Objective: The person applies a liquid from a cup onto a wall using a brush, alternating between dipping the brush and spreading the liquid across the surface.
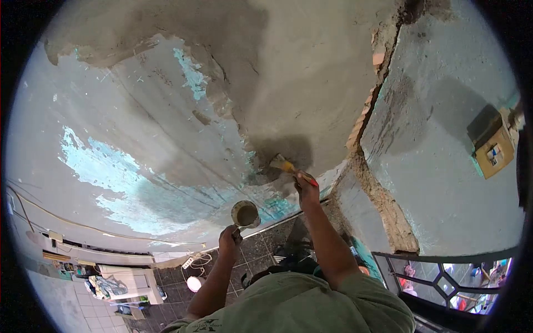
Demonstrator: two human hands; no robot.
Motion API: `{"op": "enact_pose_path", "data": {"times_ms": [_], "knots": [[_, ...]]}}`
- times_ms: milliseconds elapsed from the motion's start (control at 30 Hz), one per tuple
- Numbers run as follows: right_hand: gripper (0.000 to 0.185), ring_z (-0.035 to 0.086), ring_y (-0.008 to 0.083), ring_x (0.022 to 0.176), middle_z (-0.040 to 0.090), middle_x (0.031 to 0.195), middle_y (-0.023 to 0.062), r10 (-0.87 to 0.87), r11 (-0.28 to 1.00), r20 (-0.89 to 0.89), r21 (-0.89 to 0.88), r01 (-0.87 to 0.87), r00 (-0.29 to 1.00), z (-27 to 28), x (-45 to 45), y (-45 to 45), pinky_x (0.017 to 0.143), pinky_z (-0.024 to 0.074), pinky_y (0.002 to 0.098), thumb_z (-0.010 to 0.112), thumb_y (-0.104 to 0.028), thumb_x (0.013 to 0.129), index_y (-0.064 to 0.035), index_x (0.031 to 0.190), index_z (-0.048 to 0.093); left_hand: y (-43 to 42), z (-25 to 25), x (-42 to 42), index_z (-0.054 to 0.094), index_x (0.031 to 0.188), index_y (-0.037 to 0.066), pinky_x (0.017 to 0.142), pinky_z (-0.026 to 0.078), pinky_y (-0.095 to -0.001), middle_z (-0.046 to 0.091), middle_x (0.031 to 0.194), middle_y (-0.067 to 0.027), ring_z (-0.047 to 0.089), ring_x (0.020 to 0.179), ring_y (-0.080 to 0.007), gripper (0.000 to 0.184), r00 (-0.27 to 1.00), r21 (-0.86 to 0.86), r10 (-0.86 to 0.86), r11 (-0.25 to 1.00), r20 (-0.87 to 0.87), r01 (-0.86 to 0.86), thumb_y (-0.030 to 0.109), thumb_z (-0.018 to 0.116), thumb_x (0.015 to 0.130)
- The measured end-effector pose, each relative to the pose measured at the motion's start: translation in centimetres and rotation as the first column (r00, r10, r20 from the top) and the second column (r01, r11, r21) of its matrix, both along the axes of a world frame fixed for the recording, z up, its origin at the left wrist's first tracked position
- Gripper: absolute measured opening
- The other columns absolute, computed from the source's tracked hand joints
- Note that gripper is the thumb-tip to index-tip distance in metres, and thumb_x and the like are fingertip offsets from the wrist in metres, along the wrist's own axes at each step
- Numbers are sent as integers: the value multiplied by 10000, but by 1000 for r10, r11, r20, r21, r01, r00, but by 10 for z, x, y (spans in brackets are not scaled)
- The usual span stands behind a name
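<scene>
My right hand (307,188) is wrapped round the handle of a paintbrush (284,164), its red end sticking out past my fingers. The bristles rest against, or very close to, the wall (311,83) at the lower edge of a broad grey-brown plastered area, where a dark damp-looking patch shows. Lower and to the left, my left hand (229,242) grips a small round pot (246,214) by its handle. Greyish-brown matter is visible inside the pot; I cannot tell how thick it is.
Flaking turquoise paint (111,172) marks the wall on the left. A rough crack with exposed brick (361,122) runs down the right corner. An electrical box (493,154) sits on the right wall. Below are dark floor tiles (172,288), a power strip (190,261) and a window grille (444,283).
</scene>
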State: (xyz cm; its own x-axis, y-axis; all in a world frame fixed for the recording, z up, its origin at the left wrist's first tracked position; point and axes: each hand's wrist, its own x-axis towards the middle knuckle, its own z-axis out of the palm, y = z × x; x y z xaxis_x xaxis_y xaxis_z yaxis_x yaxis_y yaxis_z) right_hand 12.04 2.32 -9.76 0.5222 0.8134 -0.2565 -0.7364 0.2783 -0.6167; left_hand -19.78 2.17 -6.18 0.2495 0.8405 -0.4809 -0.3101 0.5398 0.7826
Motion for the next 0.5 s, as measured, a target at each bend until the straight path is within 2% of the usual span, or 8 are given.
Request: {"op": "enact_pose_path", "data": {"times_ms": [33, 67, 133, 233, 333, 367, 433, 500], "knots": [[383, 632, 173, 881, 638, 981, 35, -1, 1000, 86, -11, 2, 996, 4, 6, 0, 803, 513, 304, 765, -194, 830, -48, 1146, 605, -1, 4, 7, 490, 725, 106, 527, 292, -272, 368, 621, 23, 340, 533, -107, 197, 1000, 11, 11, 1000, -1, -11, 194, 538, 895], [390, 631, 171, 883, 638, 987, 33, 2, 999, 116, 50, -8, 993, 8, 13, 6, 800, 500, 300, 769, -199, 826, -47, 1146, 607, 1, 6, 15, 485, 718, 108, 529, 292, -275, 366, 619, 23, 337, 533, -108, 204, 999, -7, 48, 999, -25, -48, 196, 536, 896], [403, 628, 167, 888, 638, 998, 31, 13, 988, 152, 153, -36, 988, 49, 8, 7, 793, 474, 293, 778, -210, 819, -45, 1146, 610, -6, 6, 19, 476, 705, 113, 533, 291, -282, 360, 615, 24, 331, 534, -110, 219, 988, -59, 124, 990, -96, -130, 199, 532, 898], [406, 626, 155, 881, 645, 992, 22, 44, 974, 78, 217, -60, 996, 67, 0, 34, 756, 459, 270, 786, -225, 810, -44, 1133, 619, -9, -5, 16, 468, 696, 119, 533, 287, -291, 359, 611, 23, 323, 529, -112, 227, 992, -5, 50, 999, -120, -51, 196, 529, 900], [393, 629, 147, 880, 656, 988, 19, 60, 995, -14, 78, -59, 998, -6, 4, 33, 724, 451, 265, 774, -213, 821, -40, 1138, 620, -12, -9, 20, 470, 699, 114, 541, 293, -287, 368, 624, 19, 336, 539, -114, 228, 995, 28, 43, 999, -87, -40, 198, 530, 903], [380, 629, 142, 881, 661, 988, 22, 48, 999, 5, -7, -48, 999, -26, 7, 27, 713, 449, 265, 766, -210, 827, -42, 1137, 623, -12, -17, 17, 530, 766, 99, 556, 318, -285, 407, 649, 10, 371, 560, -120, 179, 992, -3, 56, 998, -110, -57, 207, 533, 908], [355, 631, 133, 884, 670, 988, 28, 36, 985, 46, -172, -28, 998, -67, 13, 5, 691, 447, 264, 751, -204, 840, -47, 1134, 629, -10, -43, 18, 566, 836, 93, 561, 335, -278, 433, 669, 4, 403, 582, -120, 165, 950, 180, 77, 983, -303, -22, 231, 535, 920], [316, 629, 119, 898, 679, 998, 34, -2, 972, -16, -235, -2, 1000, -116, 24, -27, 652, 445, 269, 725, -196, 855, -55, 1126, 645, -11, -43, 24, 580, 875, 96, 560, 348, -274, 448, 675, 5, 425, 592, -116, 166, 949, 151, 122, 985, -290, -81, 248, 536, 925]]}}
